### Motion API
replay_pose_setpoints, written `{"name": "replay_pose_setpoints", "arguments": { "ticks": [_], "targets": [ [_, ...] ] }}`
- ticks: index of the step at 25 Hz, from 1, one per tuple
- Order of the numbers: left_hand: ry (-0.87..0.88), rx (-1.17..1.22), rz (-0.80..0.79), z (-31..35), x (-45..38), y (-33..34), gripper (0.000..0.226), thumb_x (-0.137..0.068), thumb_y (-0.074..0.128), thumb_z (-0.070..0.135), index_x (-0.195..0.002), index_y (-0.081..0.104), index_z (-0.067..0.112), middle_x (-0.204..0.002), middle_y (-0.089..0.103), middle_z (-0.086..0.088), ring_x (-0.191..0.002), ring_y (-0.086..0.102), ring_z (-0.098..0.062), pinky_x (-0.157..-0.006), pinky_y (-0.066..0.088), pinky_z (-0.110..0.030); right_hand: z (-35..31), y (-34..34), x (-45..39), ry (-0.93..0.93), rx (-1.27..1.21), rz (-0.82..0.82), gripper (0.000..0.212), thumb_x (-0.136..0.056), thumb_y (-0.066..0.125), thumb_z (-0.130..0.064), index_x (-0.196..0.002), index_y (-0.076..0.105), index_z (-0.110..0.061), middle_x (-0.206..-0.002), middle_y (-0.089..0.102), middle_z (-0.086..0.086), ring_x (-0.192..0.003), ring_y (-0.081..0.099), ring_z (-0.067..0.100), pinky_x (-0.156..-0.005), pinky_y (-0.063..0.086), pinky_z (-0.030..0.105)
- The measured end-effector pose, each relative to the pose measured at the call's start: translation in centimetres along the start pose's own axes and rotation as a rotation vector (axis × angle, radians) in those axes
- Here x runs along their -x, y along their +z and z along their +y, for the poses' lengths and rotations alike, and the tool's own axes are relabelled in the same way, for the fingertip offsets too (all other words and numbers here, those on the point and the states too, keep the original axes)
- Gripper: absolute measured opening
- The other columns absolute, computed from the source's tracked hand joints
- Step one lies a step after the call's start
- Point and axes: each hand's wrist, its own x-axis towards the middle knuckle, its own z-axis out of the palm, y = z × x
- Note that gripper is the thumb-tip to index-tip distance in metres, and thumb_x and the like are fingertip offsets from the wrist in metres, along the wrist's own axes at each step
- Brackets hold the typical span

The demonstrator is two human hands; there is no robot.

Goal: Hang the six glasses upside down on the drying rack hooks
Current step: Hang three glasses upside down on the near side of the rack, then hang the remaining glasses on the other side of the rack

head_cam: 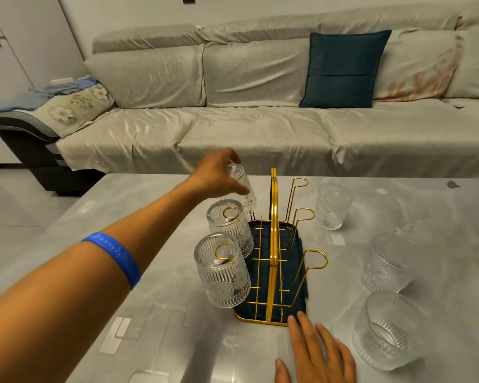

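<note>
Over the rack's (271,261) far left hook, left hand (219,175) gripping an upturned glass (241,186) by its base, right hand (315,352) flat, empty, on the table (150,272)

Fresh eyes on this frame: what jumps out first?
The gold wire drying rack at the table's centre, with two ribbed glasses already upside down on its left-side hooks: the near one and the middle one. Behind them the left hand grips a third glass at the far left hook, while the right hand rests flat by the rack's near edge. Three upright glasses, nearest, wait to the right.
</note>
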Motion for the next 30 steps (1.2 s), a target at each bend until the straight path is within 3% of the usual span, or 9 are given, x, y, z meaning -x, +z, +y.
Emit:
{"name": "replay_pose_setpoints", "arguments": {
  "ticks": [11,13,16,17,19,22,26,28,30],
  "targets": [
    [-0.098,0.067,-0.144,-0.4,-0.3,0.9,0.065,-0.067,0.087,0.029,-0.121,0.054,0.017,-0.119,0.059,-0.004,-0.097,0.060,-0.021,-0.079,0.054,-0.034,0.3,0.9,-0.3,-0.019,-0.032,0.067,0.066,-0.087,0.004,-0.060,-0.113,0.046,-0.016,-0.104,0.073,0.012,-0.084,0.069,0.039,-0.069,0.052,0.054],
    [-0.182,0.339,0.017,-0.7,1.9,-0.3,0.060,-0.074,0.081,0.037,-0.124,0.055,0.018,-0.120,0.057,-0.001,-0.102,0.057,-0.018,-0.081,0.047,-0.029,0.3,0.6,0.1,0.011,-0.045,0.053,0.070,-0.087,0.006,-0.060,-0.117,0.051,-0.017,-0.111,0.070,0.011,-0.096,0.065,0.039,-0.081,0.045,0.050],
    [-0.349,0.702,0.503,-3.3,11.1,-0.6,0.017,-0.082,0.072,0.023,-0.097,0.065,0.023,-0.101,0.069,-0.006,-0.089,0.062,-0.021,-0.074,0.048,-0.032,0.3,0.3,0.5,0.013,-0.022,0.095,0.070,-0.087,0.017,-0.058,-0.119,0.064,-0.016,-0.122,0.065,0.009,-0.104,0.063,0.035,-0.082,0.049,0.053],
    [-0.386,0.695,0.530,-4.3,15.2,0.5,0.011,-0.081,0.070,0.018,-0.089,0.065,0.025,-0.094,0.069,-0.006,-0.085,0.062,-0.024,-0.073,0.049,-0.034,0.1,-0.1,0.7,0.021,-0.038,0.030,0.066,-0.086,0.023,-0.057,-0.126,0.059,-0.019,-0.132,0.059,0.006,-0.113,0.059,0.033,-0.087,0.046,0.053],
    [-0.362,0.494,0.284,-5.2,22.6,3.8,0.011,-0.079,0.070,0.021,-0.087,0.064,0.026,-0.090,0.069,-0.003,-0.086,0.062,-0.027,-0.075,0.049,-0.037,0.4,0.4,1.3,0.008,-0.007,0.002,0.066,-0.087,0.021,-0.058,-0.146,0.026,-0.029,-0.155,0.026,-0.002,-0.138,0.029,0.026,-0.109,0.022,0.048],
    [-0.184,-0.102,-0.249,-4.4,28.2,10.0,0.060,-0.084,0.052,0.059,-0.138,0.043,0.032,-0.143,0.046,0.010,-0.134,0.039,-0.021,-0.111,0.034,-0.040,1.0,1.2,1.9,-0.054,-0.078,0.107,0.064,-0.091,0.020,-0.056,-0.149,0.006,-0.032,-0.159,0.004,-0.010,-0.143,0.006,0.017,-0.114,0.001,0.037],
    [-0.150,-0.281,-0.135,-2.8,28.7,13.9,0.077,-0.091,0.018,0.069,-0.152,-0.013,0.035,-0.165,-0.011,0.005,-0.151,-0.013,-0.017,-0.122,-0.008,-0.047,1.8,0.7,5.0,0.058,-0.582,0.400,0.032,-0.086,0.061,-0.026,-0.116,0.055,-0.036,-0.126,0.058,-0.004,-0.118,0.051,0.022,-0.096,0.036,0.020],
    [-0.152,-0.276,-0.099,-3.0,28.8,14.4,0.078,-0.087,0.010,0.074,-0.148,-0.023,0.038,-0.164,-0.017,0.006,-0.149,-0.019,-0.015,-0.122,-0.011,-0.046,3.7,0.7,6.6,0.348,-0.940,0.689,0.048,-0.073,0.073,-0.005,-0.097,0.052,-0.040,-0.103,0.062,0.000,-0.094,0.061,0.026,-0.072,0.044,0.013],
    [-0.149,-0.277,-0.082,-3.6,28.8,14.7,0.078,-0.083,0.005,0.079,-0.144,-0.028,0.043,-0.162,-0.023,0.007,-0.147,-0.023,-0.015,-0.120,-0.016,-0.046,5.7,0.2,6.9,0.492,-1.071,0.803,0.066,-0.068,0.075,0.003,-0.111,0.047,-0.038,-0.117,0.054,0.009,-0.101,0.058,0.030,-0.073,0.047,0.019]
  ]
}}
